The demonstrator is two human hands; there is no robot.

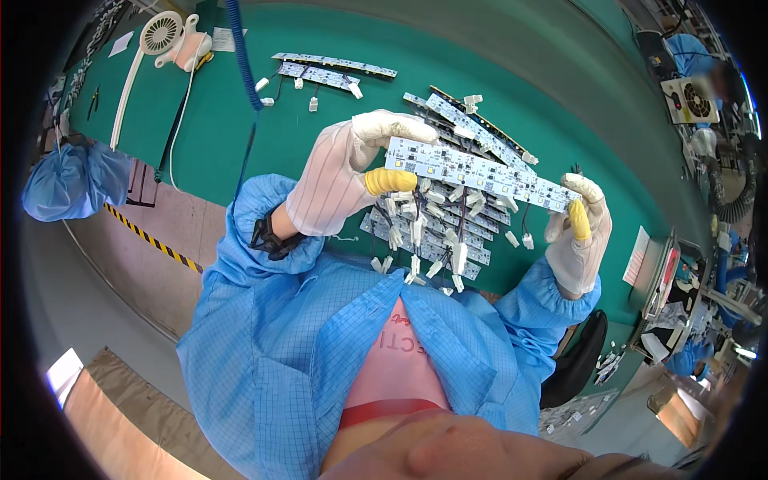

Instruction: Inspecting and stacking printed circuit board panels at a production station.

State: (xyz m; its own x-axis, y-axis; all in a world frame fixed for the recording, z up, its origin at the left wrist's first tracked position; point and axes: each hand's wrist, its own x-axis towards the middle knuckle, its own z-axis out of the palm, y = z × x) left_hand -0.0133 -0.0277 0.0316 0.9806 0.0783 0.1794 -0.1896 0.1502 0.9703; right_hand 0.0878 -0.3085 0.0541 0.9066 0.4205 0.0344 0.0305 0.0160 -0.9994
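Observation:
A long white LED circuit board strip [480, 174] is held up by its two ends, tilted down toward the right. My left hand [348, 164], in a striped white glove with a yellow fingertip cover, pinches its left end. At the other end my right hand [582, 228], gloved the same way, grips the strip between thumb and fingers. Beneath the strip lies a pile of similar LED strips [436, 244] with white plug connectors and dark wires. Part of that pile is hidden by the held strip. More strips [480, 132] lie fanned out just beyond it.
Two strips [336, 72] with connectors lie farther back on the green bench [304, 112]. A small fan [162, 34] stands at the far left. A blue coiled cord [242, 56] hangs over the bench. A paper sheet [637, 256] lies near the right edge.

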